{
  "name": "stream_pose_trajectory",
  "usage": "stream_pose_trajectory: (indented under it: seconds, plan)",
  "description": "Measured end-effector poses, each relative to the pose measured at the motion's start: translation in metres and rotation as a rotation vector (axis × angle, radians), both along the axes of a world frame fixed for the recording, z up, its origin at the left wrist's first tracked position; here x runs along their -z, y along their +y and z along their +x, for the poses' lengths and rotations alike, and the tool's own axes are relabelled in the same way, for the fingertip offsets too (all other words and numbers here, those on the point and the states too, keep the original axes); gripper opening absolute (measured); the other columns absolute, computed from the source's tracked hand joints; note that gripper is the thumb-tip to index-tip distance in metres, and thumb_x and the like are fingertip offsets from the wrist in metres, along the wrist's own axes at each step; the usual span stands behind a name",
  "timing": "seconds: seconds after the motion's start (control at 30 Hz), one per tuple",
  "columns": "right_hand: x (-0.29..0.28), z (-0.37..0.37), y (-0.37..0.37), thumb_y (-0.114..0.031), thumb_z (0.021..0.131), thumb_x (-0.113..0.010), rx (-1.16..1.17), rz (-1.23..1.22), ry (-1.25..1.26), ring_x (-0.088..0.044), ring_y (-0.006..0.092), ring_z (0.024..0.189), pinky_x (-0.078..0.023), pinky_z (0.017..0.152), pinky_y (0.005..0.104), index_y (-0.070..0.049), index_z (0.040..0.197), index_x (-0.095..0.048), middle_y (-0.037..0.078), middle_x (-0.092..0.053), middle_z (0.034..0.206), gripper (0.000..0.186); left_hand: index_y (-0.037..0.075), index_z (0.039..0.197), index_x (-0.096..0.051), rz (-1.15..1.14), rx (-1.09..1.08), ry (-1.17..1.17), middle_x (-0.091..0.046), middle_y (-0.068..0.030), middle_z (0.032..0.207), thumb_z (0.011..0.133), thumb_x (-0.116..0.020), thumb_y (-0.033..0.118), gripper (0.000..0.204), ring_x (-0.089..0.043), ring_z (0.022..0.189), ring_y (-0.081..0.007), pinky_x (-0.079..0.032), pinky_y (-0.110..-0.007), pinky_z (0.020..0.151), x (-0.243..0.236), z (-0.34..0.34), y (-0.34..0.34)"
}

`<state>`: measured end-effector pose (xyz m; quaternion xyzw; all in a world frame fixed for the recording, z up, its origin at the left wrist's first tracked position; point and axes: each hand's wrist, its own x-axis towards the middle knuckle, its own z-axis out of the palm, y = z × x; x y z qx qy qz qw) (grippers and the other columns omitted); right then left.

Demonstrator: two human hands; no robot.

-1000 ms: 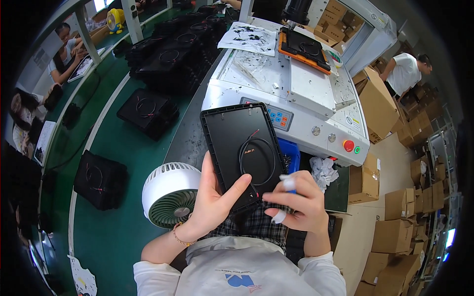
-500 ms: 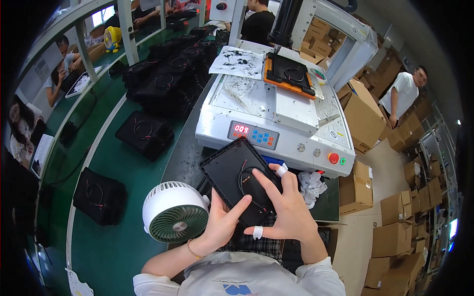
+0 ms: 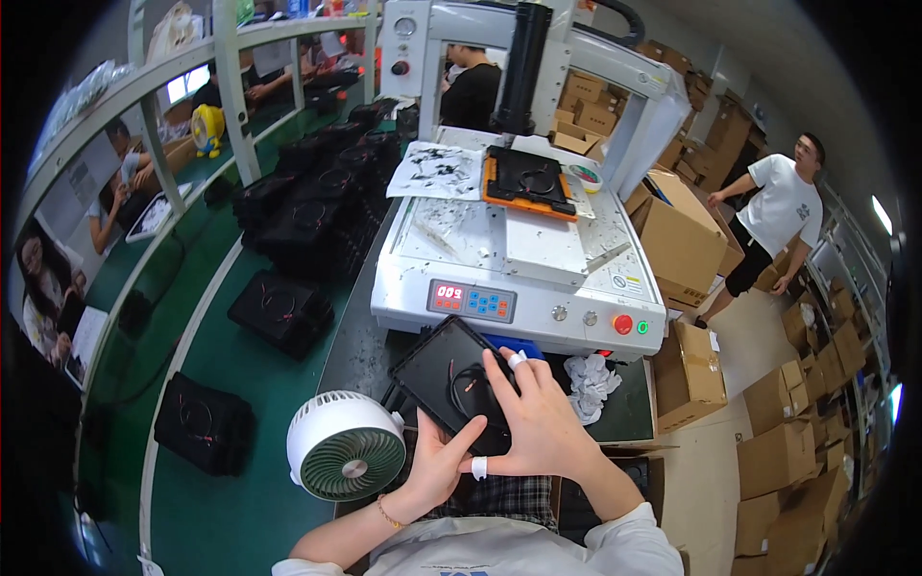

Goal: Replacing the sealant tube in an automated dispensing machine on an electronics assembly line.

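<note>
Tilted in front of me is a rectangular black plastic panel [image 3: 432, 365] with a raised rim. A coiled thin black cable [image 3: 455, 389] with a reddish end lies on its face. At the lower left edge my left hand [image 3: 434, 470] grips the panel, thumb over the face and the other fingers hidden beneath. My right hand [image 3: 543, 418] spans the right side, its fingers on the face near the cable and its thumb by the lower edge. White tape wraps its thumb and one finger. The white bench machine [image 3: 403, 300] stands just beyond.
An orange fixture [image 3: 530, 207] on the machine carries another black panel. A white fan [image 3: 331, 432] stands left of my hands. Stacked black panels [image 3: 279, 307] sit on the green bench [image 3: 259, 422]. Crumpled white paper [image 3: 593, 384] lies at right. Cartons and a standing person [image 3: 783, 202] are farther right.
The view has tilted up, so the machine sits lower in it. My right hand has closed in on the panel, its thumb nearer my left hand. The person at right has shifted and shows more fully.
</note>
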<state>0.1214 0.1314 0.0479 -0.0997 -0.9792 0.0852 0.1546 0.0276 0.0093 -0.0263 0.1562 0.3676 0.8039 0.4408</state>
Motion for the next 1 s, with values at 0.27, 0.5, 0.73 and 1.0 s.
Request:
stream_pose_trajectory:
  seconds: [0.27,0.5,0.73,1.0]
  plan:
    - [-0.018,0.025,0.022,-0.051,0.057,-0.080,-0.044,-0.182,-0.005,-0.044,0.0407,0.114,-0.038,0.099,0.0433,0.004,0.145,-0.022,0.026,-0.043,0.125,0.119,0.010,0.141,-0.019,0.026,0.337,0.344,-0.040,-0.0099,0.130,0.089,-0.058,-0.004,0.066,-0.047,0.120,-0.0198,-0.043,-0.032,0.097,-0.034,-0.010,-0.021]
    - [-0.047,0.058,0.062,-0.051,0.058,-0.078,0.162,0.057,0.115,-0.045,0.0398,0.111,-0.041,0.093,0.0426,0.003,0.145,-0.024,0.024,-0.043,0.121,0.115,0.001,0.125,-0.040,-0.164,0.189,0.690,-0.050,-0.0109,0.115,0.089,-0.062,0.005,0.042,-0.054,0.102,-0.0158,-0.048,-0.027,0.084,-0.097,-0.069,-0.002]
    - [-0.058,0.079,0.083,-0.055,0.059,-0.078,0.269,0.089,0.111,-0.046,0.0398,0.110,-0.044,0.091,0.0446,0.001,0.145,-0.026,0.026,-0.044,0.121,0.115,-0.001,0.111,-0.057,-0.232,-0.101,1.253,-0.063,-0.0088,0.100,0.095,-0.056,0.022,0.028,-0.061,0.096,-0.0155,-0.049,-0.029,0.082,-0.120,-0.135,0.106]
    - [-0.061,0.107,0.091,-0.055,0.056,-0.079,0.352,0.091,0.156,-0.046,0.0387,0.111,-0.044,0.092,0.0446,-0.002,0.144,-0.029,0.024,-0.046,0.120,0.115,-0.012,0.103,-0.058,-0.597,-0.214,1.668,-0.064,-0.0306,0.092,0.092,-0.050,0.046,0.060,-0.063,0.090,-0.0424,-0.049,-0.042,0.081,-0.133,-0.150,0.223]
